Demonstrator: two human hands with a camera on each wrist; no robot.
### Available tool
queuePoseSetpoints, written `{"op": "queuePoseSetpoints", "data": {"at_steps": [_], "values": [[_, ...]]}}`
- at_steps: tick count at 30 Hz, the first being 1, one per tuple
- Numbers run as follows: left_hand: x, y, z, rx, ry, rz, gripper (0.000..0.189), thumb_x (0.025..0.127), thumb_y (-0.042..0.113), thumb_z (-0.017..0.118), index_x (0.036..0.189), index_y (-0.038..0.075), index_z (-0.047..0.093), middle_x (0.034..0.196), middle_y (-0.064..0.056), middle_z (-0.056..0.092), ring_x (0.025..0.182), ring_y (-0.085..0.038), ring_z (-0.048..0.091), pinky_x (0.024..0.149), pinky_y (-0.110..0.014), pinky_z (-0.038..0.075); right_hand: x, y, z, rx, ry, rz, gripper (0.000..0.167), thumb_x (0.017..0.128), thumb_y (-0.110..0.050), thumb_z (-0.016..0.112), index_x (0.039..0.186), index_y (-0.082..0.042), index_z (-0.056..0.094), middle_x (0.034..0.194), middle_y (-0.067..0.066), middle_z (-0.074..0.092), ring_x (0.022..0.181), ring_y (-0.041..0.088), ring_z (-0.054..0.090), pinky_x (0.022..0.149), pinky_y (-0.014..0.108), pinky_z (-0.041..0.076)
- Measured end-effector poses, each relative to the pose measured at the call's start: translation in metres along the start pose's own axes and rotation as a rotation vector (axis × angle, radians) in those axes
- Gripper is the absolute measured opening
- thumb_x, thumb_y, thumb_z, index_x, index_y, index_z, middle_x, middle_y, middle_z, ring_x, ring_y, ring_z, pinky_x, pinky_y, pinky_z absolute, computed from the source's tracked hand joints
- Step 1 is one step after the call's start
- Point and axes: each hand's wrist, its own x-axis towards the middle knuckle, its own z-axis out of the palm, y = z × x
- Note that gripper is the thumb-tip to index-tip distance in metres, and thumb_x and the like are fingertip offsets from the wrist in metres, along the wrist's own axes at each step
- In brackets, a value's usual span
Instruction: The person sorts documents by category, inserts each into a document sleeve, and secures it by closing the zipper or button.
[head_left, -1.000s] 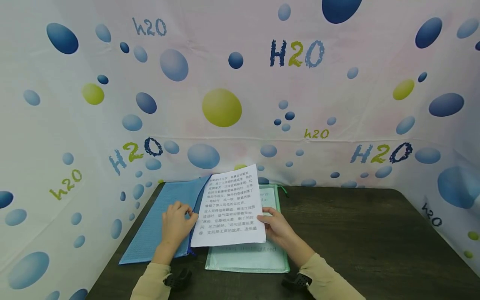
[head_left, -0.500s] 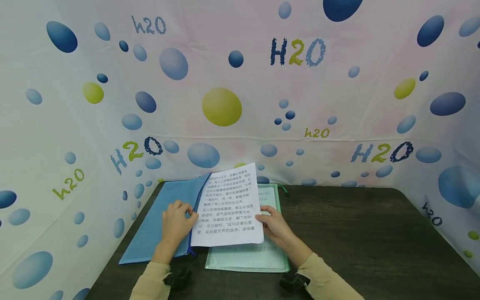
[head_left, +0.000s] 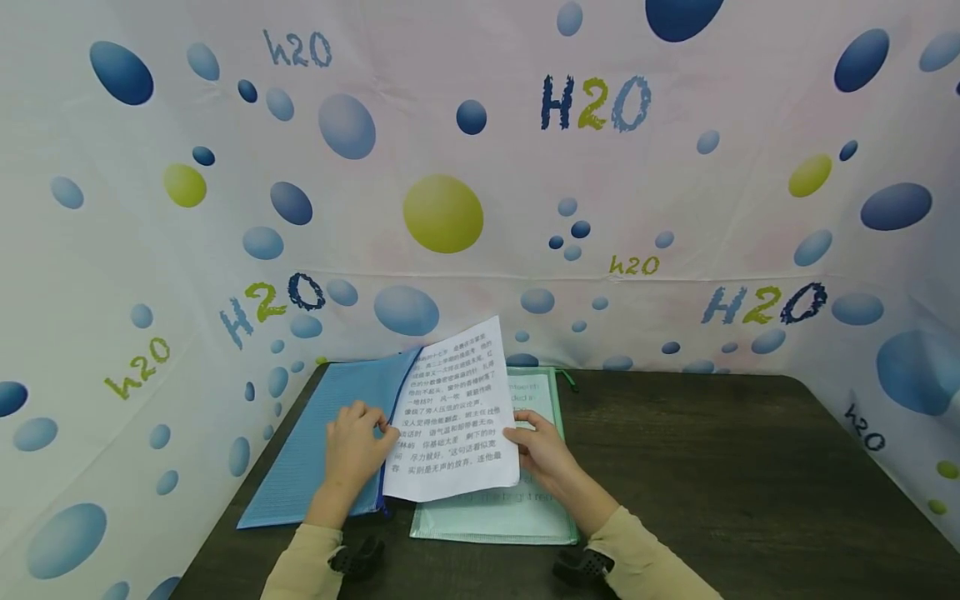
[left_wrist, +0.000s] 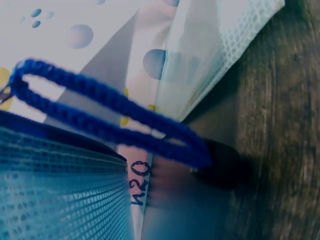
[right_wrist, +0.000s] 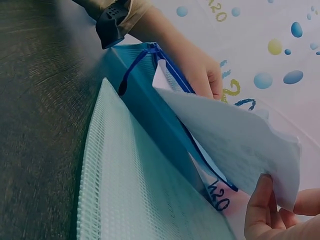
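Note:
A white printed sheet of paper [head_left: 450, 417] is partly inside a blue mesh zip pouch [head_left: 292, 467], its left edge past the open zipper side. My left hand [head_left: 354, 450] pinches the upper layer of the pouch at that opening. With thumb and fingers, my right hand [head_left: 551, 454] grips the paper's right edge, which is raised and bowed. In the right wrist view, the paper [right_wrist: 225, 125] slants up from the zipper, and my right fingertips [right_wrist: 262, 187] are at its outer edge. A blue pull cord [left_wrist: 100, 92] crosses the left wrist view; the left hand is out of sight there.
A pale green mesh pouch [head_left: 495, 525] with printed paper inside lies on the dark wooden table [head_left: 712, 483], partly under the raised sheet. Its green cord [head_left: 567, 381] sticks out at the top. A patterned cloth backdrop [head_left: 675, 192] stands behind the table.
My right hand has moved slightly left, and the paper has slid left with it, deeper into the blue pouch. My left hand stays at the pouch opening.

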Motion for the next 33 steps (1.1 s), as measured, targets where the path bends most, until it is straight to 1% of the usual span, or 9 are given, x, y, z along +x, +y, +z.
{"op": "queuePoseSetpoints", "data": {"at_steps": [3, 5, 8, 13, 17, 23, 26, 33], "values": [[0.000, -0.001, -0.001, 0.015, -0.006, 0.007, 0.016, 0.075, 0.012, 0.068, 0.066, 0.016, 0.055, 0.082, -0.006, 0.057, 0.072, -0.023, 0.043, 0.064, -0.037, 0.030, 0.000, 0.000, 0.000, 0.006, 0.000, -0.017, 0.030, 0.096, -0.001, 0.052, 0.125, 0.004, 0.045, 0.108, 0.009, 0.067, 0.087, 0.014, 0.068, 0.074, 0.029, 0.054], [-0.001, -0.001, 0.000, 0.029, -0.008, 0.017, 0.017, 0.075, 0.012, 0.068, 0.065, 0.016, 0.054, 0.082, -0.006, 0.057, 0.071, -0.023, 0.042, 0.063, -0.037, 0.030, -0.001, 0.000, -0.001, 0.007, -0.003, -0.035, 0.032, 0.096, -0.002, 0.052, 0.126, 0.006, 0.044, 0.111, 0.011, 0.066, 0.088, 0.014, 0.068, 0.074, 0.029, 0.053], [-0.002, 0.000, 0.001, 0.044, -0.028, 0.017, 0.018, 0.075, 0.015, 0.068, 0.066, 0.016, 0.053, 0.083, -0.006, 0.057, 0.072, -0.024, 0.042, 0.064, -0.037, 0.030, -0.001, 0.002, 0.000, 0.009, -0.013, -0.037, 0.030, 0.096, -0.002, 0.052, 0.125, 0.006, 0.045, 0.112, 0.011, 0.066, 0.088, 0.014, 0.067, 0.075, 0.029, 0.053], [-0.002, 0.002, 0.002, 0.054, -0.040, 0.018, 0.018, 0.076, 0.015, 0.068, 0.066, 0.015, 0.053, 0.082, -0.006, 0.056, 0.073, -0.024, 0.042, 0.064, -0.037, 0.030, -0.003, 0.007, 0.003, -0.007, -0.057, -0.035, 0.029, 0.097, -0.002, 0.051, 0.124, 0.005, 0.044, 0.115, 0.014, 0.066, 0.088, 0.013, 0.067, 0.077, 0.029, 0.053], [-0.002, 0.003, 0.003, 0.055, -0.026, 0.024, 0.019, 0.075, 0.013, 0.068, 0.066, 0.015, 0.052, 0.081, -0.006, 0.055, 0.072, -0.024, 0.042, 0.063, -0.036, 0.029, -0.003, 0.009, 0.007, -0.018, -0.081, -0.034, 0.030, 0.097, -0.002, 0.050, 0.124, 0.005, 0.042, 0.117, 0.017, 0.065, 0.089, 0.013, 0.067, 0.077, 0.028, 0.053], [-0.002, 0.004, 0.003, 0.040, -0.004, 0.037, 0.018, 0.075, 0.012, 0.068, 0.066, 0.015, 0.053, 0.081, -0.006, 0.056, 0.071, -0.023, 0.042, 0.063, -0.035, 0.029, 0.000, 0.013, 0.016, -0.032, -0.071, -0.018, 0.028, 0.097, -0.003, 0.051, 0.123, 0.005, 0.044, 0.111, 0.016, 0.067, 0.085, 0.013, 0.066, 0.075, 0.028, 0.052], [-0.002, 0.004, 0.004, 0.030, 0.005, 0.042, 0.019, 0.075, 0.012, 0.069, 0.066, 0.015, 0.053, 0.081, -0.005, 0.055, 0.071, -0.023, 0.041, 0.063, -0.034, 0.028, 0.002, 0.016, 0.020, -0.041, -0.077, -0.016, 0.029, 0.097, -0.003, 0.051, 0.124, 0.004, 0.044, 0.112, 0.016, 0.067, 0.086, 0.013, 0.066, 0.075, 0.027, 0.052], [-0.003, 0.005, 0.005, 0.023, 0.069, 0.083, 0.017, 0.073, 0.010, 0.069, 0.065, 0.014, 0.054, 0.077, -0.004, 0.053, 0.067, -0.020, 0.038, 0.061, -0.032, 0.025, 0.005, 0.021, 0.032, -0.062, -0.081, 0.000, 0.032, 0.097, -0.005, 0.051, 0.127, 0.004, 0.045, 0.114, 0.017, 0.066, 0.087, 0.014, 0.067, 0.075, 0.027, 0.053]]}}
